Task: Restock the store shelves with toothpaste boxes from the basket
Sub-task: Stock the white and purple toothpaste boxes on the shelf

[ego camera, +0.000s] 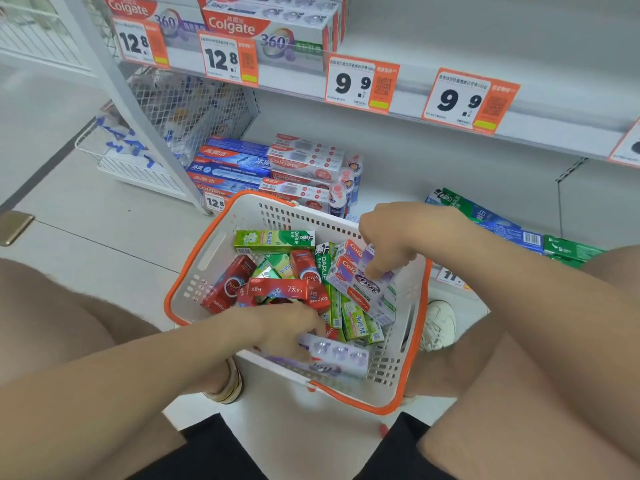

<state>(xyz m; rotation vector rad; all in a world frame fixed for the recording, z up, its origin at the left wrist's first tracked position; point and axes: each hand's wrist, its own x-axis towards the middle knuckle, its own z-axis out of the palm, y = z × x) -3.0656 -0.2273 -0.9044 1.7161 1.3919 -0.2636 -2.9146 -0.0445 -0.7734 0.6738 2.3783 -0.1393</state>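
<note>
A white basket with an orange rim sits on the floor between my knees, holding several red, green and purple toothpaste boxes. My left hand is inside it at the near side, fingers closed on a pale purple Colgate 360 box. My right hand reaches in at the far right, fingers curled onto another purple and white Colgate 360 box that lies tilted against the wall. A red box lies across the middle of the pile.
The bottom shelf behind the basket holds stacked blue and red Colgate boxes at left and green boxes at right. The shelf above carries 9.9 price tags; Colgate 360 boxes stand at upper left. A wire basket sits left.
</note>
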